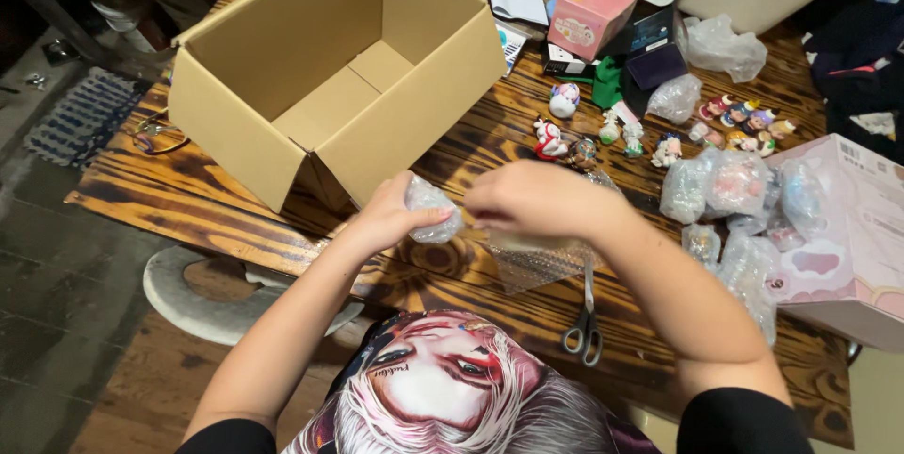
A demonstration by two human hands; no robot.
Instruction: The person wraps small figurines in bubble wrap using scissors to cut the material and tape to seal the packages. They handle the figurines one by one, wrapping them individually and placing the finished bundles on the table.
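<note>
Left hand (391,218) is curled tight around a small bubble-wrapped bundle (431,209), just in front of the open cardboard box (334,68) sitting at 11 o'clock, probably handy for dropping stuff in. Right hand (532,198) is pinching down on the bubble wrap sheet (541,261), scissors (586,327) at 5 o'clock. Can't tell what's inside the bundle, and the right fingertips are hidden.

A large open brown cardboard box (339,77) stood tilted at the far left corner of the worktop (217,209), empty inside. Toward the far edge sat a small pink cube carton (593,11), and just beside it a dark purple box (654,63). At the right edge lay a bigger pale pink carton (847,247) (its white label near the top corner), with bubble-wrapped bundles (730,186) touching it.
</note>
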